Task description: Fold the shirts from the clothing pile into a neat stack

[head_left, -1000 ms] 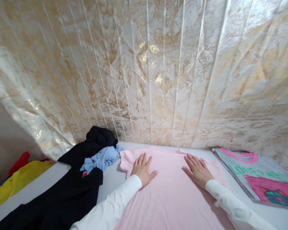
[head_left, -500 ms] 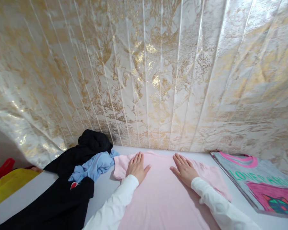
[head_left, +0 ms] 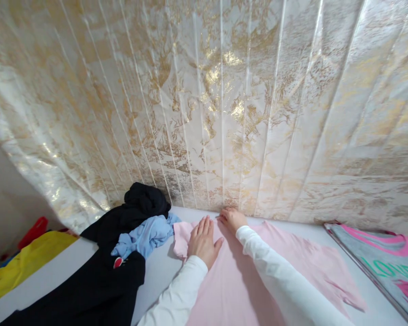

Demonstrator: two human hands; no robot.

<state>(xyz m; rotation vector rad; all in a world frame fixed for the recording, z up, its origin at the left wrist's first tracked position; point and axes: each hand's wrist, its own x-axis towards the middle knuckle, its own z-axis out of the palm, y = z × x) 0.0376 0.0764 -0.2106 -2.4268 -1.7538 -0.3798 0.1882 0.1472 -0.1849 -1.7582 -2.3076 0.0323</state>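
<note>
A pale pink T-shirt (head_left: 221, 290) lies spread on the white table, its neckline toward the back and its sleeves out to either side. My left hand (head_left: 203, 242) rests flat on the shirt's left shoulder, fingers stretched out and holding nothing. Reaching across to the back, my right hand (head_left: 233, 219) has its fingers curled down on the neckline, close to the left shoulder. They appear to pinch the collar's fabric, though the fingertips are partly hidden.
To the left lie a crumpled light blue garment (head_left: 146, 235) and black clothing (head_left: 88, 285) with a small red patch. Yellow cloth (head_left: 30, 260) and red cloth (head_left: 34, 231) sit farther left. Folded grey T-shirts (head_left: 377, 253) are stacked right. Gold-patterned fabric (head_left: 204, 113) hangs behind the table (head_left: 159, 280).
My right hand has left the shirt's right shoulder and moved left to the neckline, its fingers now curled. My left hand stays flat on the left shoulder. The view has shifted slightly left.
</note>
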